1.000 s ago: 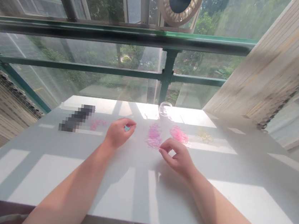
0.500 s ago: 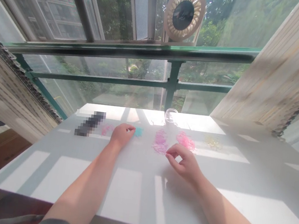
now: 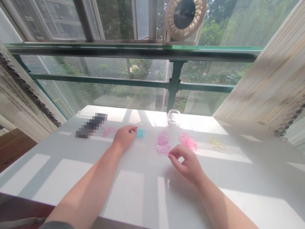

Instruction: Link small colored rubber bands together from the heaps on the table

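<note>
Small loose pieces, too fine to name, lie sorted by colour in a row on the white table (image 3: 129, 196). My left hand (image 3: 124, 137) is closed in a pinch at the edge of the turquoise pile (image 3: 140, 133); what its fingertips hold, if anything, does not show. To its left lies a pink pile (image 3: 108, 131). My right hand (image 3: 187, 162) pinches thumb and forefinger together beside the lower edge of the purple pile (image 3: 162, 143). Anything between those fingertips is too small to make out. Behind that hand sit a bright pink pile (image 3: 188, 141) and a pale yellow pile (image 3: 215, 142).
A clear round container (image 3: 173, 116) stands at the table's far edge. A blurred-out dark object (image 3: 91, 125) lies at the left. Beyond the table are a green railing (image 3: 132, 48), a round fan (image 3: 185, 13) and curtains on both sides.
Both hands keep nearly the same pinched poses beside the turquoise and purple piles. The whole view has shifted slightly, with things appearing a little further left and up.
</note>
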`<state>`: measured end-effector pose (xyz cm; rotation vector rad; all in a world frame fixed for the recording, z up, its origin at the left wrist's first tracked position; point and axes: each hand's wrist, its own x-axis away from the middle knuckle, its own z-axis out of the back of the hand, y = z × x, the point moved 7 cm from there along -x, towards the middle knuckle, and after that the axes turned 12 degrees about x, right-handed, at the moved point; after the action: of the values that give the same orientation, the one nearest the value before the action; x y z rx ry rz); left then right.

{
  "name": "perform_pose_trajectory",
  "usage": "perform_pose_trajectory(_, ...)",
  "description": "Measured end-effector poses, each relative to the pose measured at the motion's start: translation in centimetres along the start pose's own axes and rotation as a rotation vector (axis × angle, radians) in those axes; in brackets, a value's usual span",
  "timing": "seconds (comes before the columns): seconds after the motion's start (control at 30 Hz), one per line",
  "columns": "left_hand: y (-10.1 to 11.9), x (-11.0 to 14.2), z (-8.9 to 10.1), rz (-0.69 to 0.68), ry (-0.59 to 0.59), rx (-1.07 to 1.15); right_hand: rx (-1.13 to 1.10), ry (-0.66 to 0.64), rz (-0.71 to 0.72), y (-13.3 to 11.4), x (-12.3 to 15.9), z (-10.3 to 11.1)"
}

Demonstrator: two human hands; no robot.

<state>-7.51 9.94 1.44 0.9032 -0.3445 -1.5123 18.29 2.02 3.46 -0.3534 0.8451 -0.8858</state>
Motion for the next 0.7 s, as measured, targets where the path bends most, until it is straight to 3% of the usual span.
perform_pose_trajectory(0.47,0.9,0.2,0.1,-0.047,-0.017,-0.011,0.016,-0.010,-0.036,0.2,0.1,-0.1)
perform_pose_trajectory(0.7,1.2,0.1,0.5,-0.095,0.065,0.055,0.007,-0.046,-0.055,0.3,0.0,-0.3)
